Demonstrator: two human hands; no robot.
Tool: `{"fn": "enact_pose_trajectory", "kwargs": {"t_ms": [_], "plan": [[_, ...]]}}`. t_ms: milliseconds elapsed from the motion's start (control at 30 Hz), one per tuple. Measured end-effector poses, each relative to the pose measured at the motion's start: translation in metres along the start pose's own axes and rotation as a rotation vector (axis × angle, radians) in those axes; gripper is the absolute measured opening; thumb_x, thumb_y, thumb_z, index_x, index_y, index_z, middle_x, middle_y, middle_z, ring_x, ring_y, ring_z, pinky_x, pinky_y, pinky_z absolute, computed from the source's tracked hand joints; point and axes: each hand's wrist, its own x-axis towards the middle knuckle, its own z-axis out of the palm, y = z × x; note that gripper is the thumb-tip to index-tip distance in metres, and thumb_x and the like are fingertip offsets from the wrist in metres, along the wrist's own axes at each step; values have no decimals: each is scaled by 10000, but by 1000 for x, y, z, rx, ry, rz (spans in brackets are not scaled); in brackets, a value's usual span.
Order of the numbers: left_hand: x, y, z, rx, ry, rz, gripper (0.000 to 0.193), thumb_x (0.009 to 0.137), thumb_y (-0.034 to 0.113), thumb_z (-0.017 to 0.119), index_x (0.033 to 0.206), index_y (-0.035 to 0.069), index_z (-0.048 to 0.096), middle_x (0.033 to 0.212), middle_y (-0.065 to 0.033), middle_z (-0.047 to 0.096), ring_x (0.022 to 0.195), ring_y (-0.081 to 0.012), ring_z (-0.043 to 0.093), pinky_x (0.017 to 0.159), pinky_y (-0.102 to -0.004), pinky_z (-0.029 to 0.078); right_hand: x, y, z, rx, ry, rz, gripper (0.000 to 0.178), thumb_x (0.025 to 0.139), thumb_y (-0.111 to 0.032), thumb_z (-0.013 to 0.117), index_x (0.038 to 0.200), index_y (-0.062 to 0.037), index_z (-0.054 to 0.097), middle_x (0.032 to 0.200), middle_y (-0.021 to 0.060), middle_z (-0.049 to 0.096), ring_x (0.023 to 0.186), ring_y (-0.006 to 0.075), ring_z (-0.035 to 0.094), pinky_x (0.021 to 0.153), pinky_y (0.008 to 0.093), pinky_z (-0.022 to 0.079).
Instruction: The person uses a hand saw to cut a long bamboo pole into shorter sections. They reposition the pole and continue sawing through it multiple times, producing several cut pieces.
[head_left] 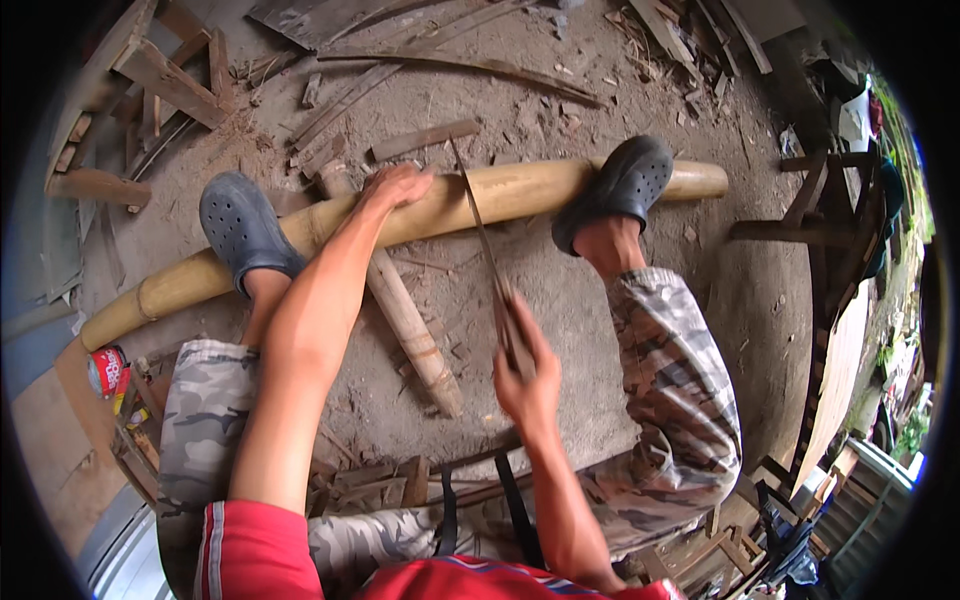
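A thick yellow-brown bamboo pole (520, 190) lies across the ground in front of me, running from lower left to upper right. My left hand (395, 187) grips it from above near the middle. In my right hand (527, 375) is the handle of a handsaw (480, 228). The narrow blade crosses the pole just right of my left hand, its tip beyond the far side. Both my feet, in dark clogs, rest on the pole, the left clog (243, 222) on one side and the right clog (625, 190) on the other.
Under the bamboo runs a shorter round wooden pole (410, 325), pointing toward me. Scrap boards (460, 72) litter the dirt floor at the back. A wooden frame (170, 85) stands far left, a wooden stand (815, 215) at right. A red can (105, 370) sits at left.
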Motion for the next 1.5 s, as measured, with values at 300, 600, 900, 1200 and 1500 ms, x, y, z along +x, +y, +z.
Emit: {"fn": "enact_pose_trajectory", "kwargs": {"t_ms": [300, 600, 900, 1200, 1500], "plan": [[5, 35, -17, -51, -88, 112, 711, 965, 521, 363, 1277, -72, 600, 1400, -295, 538, 1324, -442, 514, 1104, -492, 400, 81, 13, 22, 78, 57, -9, 624, 834, 16, 610, 1444, -85, 523, 1244, 240, 665, 1205, 330, 630, 975, 362, 515], [11, 23, -17, -4, -57, 56, 678, 1005, 542, 332, 1350, 23, 599, 1448, -257, 509, 1335, -430, 506, 1119, -489, 390, -27, -20, -32, 28, -26, 89, 651, 804, 106, 561, 1433, -62, 545, 1348, 204, 629, 1295, 310, 570, 1077, 356, 450], [14, 11, -8, 52, 91, 46, 691, 1004, 525, 338, 1309, -36, 601, 1415, -278, 530, 1328, -410, 523, 1122, -460, 404, 31, -10, 9, -9, 0, -39, 659, 815, 86, 574, 1451, -82, 523, 1317, 223, 636, 1281, 350, 566, 1055, 387, 476], [7, 37, -23, -3, -80, 105, 710, 983, 505, 325, 1301, -81, 569, 1401, -307, 522, 1337, -420, 508, 1097, -459, 406, 98, -9, 17, -16, 14, 47, 604, 832, 56, 581, 1426, -44, 538, 1331, 204, 637, 1268, 312, 593, 1046, 352, 468], [-8, 30, -35, -58, -43, 32, 738, 999, 557, 332, 1370, -46, 540, 1481, -272, 463, 1382, -399, 466, 1154, -455, 364, -68, -35, -64, 41, -31, 111, 636, 810, 110, 533, 1431, -30, 536, 1364, 205, 620, 1334, 308, 533, 1114, 361, 413]]}}
